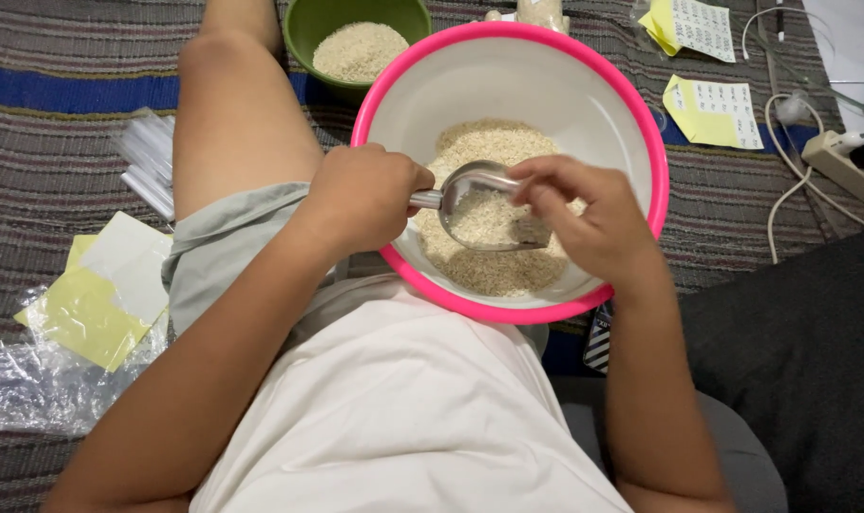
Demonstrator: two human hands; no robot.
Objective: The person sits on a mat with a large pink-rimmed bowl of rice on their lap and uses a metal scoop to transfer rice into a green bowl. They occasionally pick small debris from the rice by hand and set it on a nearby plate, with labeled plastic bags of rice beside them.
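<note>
Over pink bowl (641, 114): left hand (365, 199) gripping scoop (484, 214).

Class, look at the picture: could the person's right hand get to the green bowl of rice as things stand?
Probably yes. The green bowl sits just beyond the pink basin, uncovered. The right hand touches the metal scoop held by the left hand; it would only reach over the basin's rim.

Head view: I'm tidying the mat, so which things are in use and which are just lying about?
In use:
left hand gripping metal scoop
right hand touching the scoop's rim
rice
pink-rimmed bowl

Lying about:
green bowl
yellow paper slips
clear plastic bags
power strip
</note>
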